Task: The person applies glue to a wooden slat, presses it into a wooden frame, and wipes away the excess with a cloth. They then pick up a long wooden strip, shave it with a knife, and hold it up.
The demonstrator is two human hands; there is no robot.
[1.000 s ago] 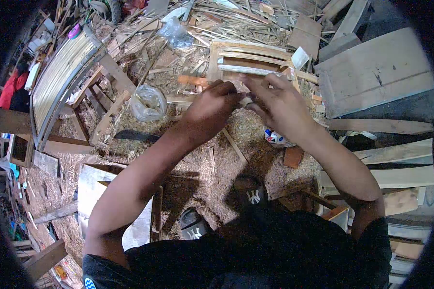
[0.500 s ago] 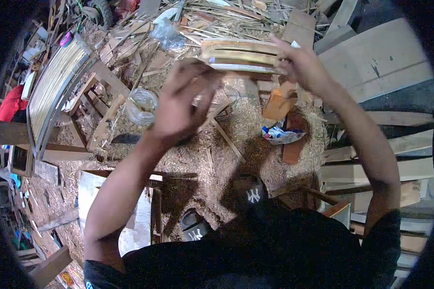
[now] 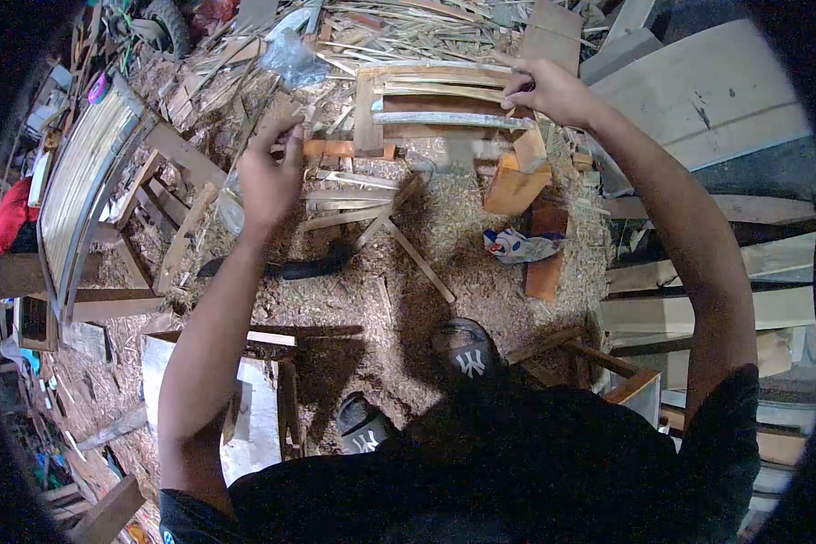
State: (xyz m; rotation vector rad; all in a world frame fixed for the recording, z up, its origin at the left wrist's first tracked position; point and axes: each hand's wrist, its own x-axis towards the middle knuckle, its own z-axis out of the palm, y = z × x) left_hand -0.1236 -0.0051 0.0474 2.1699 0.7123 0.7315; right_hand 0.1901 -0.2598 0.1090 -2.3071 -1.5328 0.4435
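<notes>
The floor is covered in sawdust and wood chips. A heap of thin bamboo strips lies at the far side. On the left stands a curved bamboo panel with a red cloth by it. A big grey board and planks lie on the right. A black tyre sits at the far left.

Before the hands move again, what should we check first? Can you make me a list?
1. Right hand has a grip on the slatted frame: ok, fingers on its right end.
2. Left hand on the frame too: not ok, it is raised apart from it.
3. Left hand empty: cannot tell.
4. Dark blade away from both hands: ok.
5. Shoes away from the blade: ok.
6. Slats firmly fixed: cannot tell.
</notes>
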